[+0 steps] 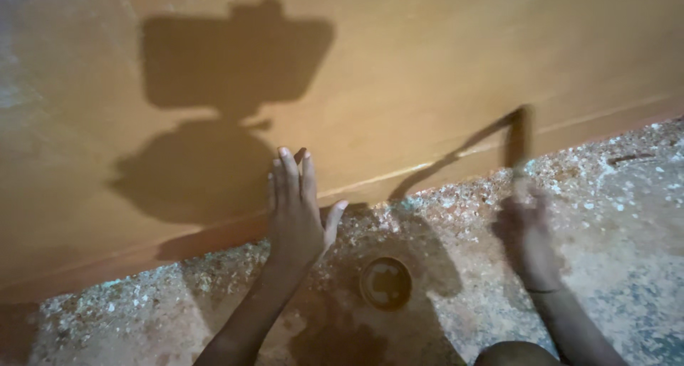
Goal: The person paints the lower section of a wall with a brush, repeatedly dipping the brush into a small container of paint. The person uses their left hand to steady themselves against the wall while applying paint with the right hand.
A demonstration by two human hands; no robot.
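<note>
- Knee (pixel 514 353) at bottom edge, right of centre, nearest the camera.
- Small round tin (pixel 385 283) sits on the speckled floor (pixel 627 216) between the two forearms, nearer the left wrist; brownish contents, surface glossy. Neither hand touches it.
- Dark wet-looking patch on the floor just below and left of the tin.
- Left hand (pixel 296 209): empty and flat, fingers together pointing up, thumb splayed right, fingertips pressed on the base of the orange-brown wall (pixel 427 67). Forearm runs up from the bottom edge, left of the tin.
- Right hand (pixel 526 227): motion-blurred, fist closed round the lower end of a thin stick-like tool, probably a brush (pixel 519 142). Thin band on the wrist.
- Brush stands near upright, upper end at the wall just above the wall-floor seam; head too blurred to make out.
- Wall carries shadows: the tool's slanted one left of the brush, the head and head-worn camera upper left.
</note>
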